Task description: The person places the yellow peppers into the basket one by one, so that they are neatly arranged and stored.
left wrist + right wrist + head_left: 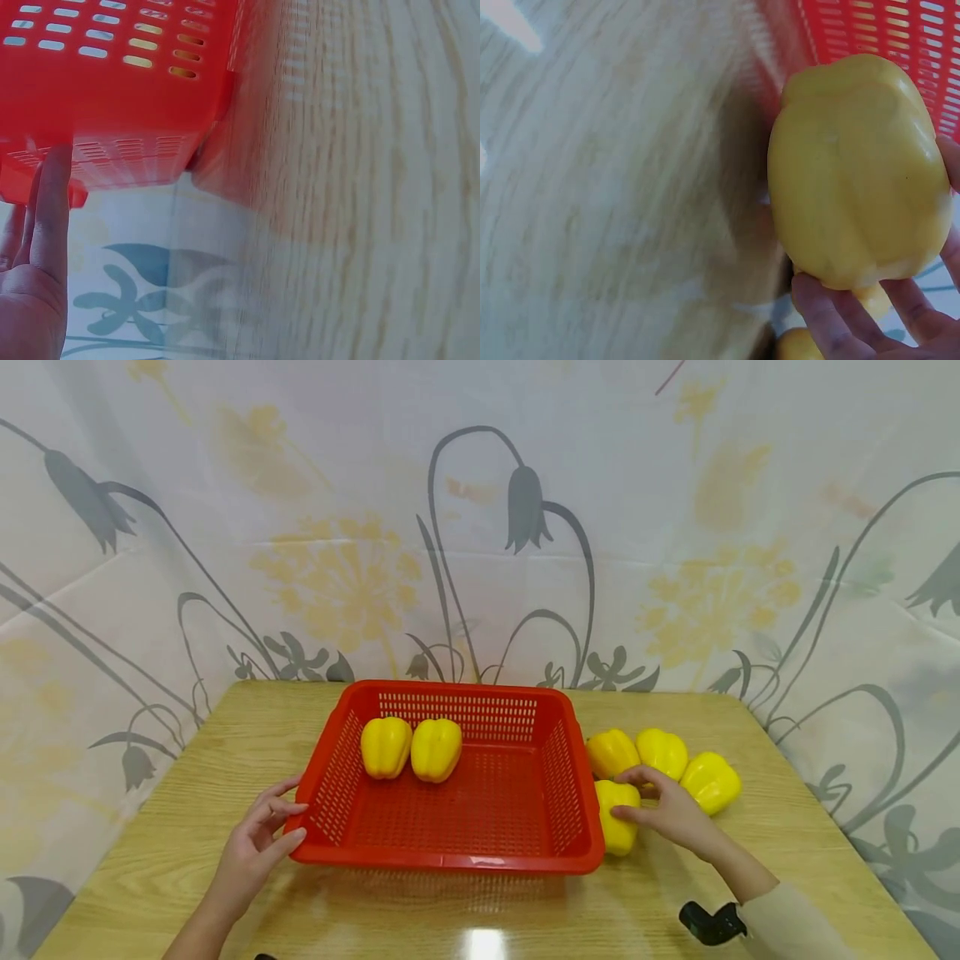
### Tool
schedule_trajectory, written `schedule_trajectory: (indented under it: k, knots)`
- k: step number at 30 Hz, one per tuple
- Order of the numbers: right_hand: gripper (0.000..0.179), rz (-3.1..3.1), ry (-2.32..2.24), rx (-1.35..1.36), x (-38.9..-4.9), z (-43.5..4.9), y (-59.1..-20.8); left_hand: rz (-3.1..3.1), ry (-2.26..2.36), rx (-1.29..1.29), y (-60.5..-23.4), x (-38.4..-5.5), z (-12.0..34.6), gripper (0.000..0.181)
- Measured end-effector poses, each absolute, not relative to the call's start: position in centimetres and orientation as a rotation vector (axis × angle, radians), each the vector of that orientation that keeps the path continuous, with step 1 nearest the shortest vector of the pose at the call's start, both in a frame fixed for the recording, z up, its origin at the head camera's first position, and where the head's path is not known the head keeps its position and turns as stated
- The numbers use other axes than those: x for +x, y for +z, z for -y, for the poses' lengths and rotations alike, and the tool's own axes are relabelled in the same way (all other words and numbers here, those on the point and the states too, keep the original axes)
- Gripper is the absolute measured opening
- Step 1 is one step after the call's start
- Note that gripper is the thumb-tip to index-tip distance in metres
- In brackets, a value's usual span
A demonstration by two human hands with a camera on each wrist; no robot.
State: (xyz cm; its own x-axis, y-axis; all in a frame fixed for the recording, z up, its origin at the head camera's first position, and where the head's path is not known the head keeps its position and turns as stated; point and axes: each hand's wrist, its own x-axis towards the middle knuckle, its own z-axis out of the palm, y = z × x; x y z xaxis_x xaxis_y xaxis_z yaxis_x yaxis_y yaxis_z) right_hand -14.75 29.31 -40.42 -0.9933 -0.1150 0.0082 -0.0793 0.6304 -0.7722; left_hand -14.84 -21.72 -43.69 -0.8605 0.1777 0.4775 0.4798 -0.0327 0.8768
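A red plastic basket (442,860) with slotted walls stands on the table, and two yellow bell peppers (386,747) sit side by side at its back left. My left hand (255,847) touches the basket's left rim near the front corner; its fingers look straight against the wall in the left wrist view. Just outside the basket's right wall, my right hand (667,814) grips another yellow bell pepper (859,176) between thumb and fingers. Three more yellow bell peppers (662,753) lie behind and beside that hand.
The light wood table (157,860) extends on both sides of the basket. A patterned cloth (487,602) with grey flowers hangs behind the table. Near my right sleeve a black strap piece (711,924) shows at the wrist.
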Motion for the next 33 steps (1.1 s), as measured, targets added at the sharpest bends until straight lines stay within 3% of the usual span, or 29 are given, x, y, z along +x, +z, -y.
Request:
schedule_trajectory:
  k: [33]
  knots:
    - [0.046, -2.924, -1.247, -0.274, -16.5, -29.5, -33.2, 2.030, -1.977, -0.684, -43.6, -14.8, 21.6, 0.019]
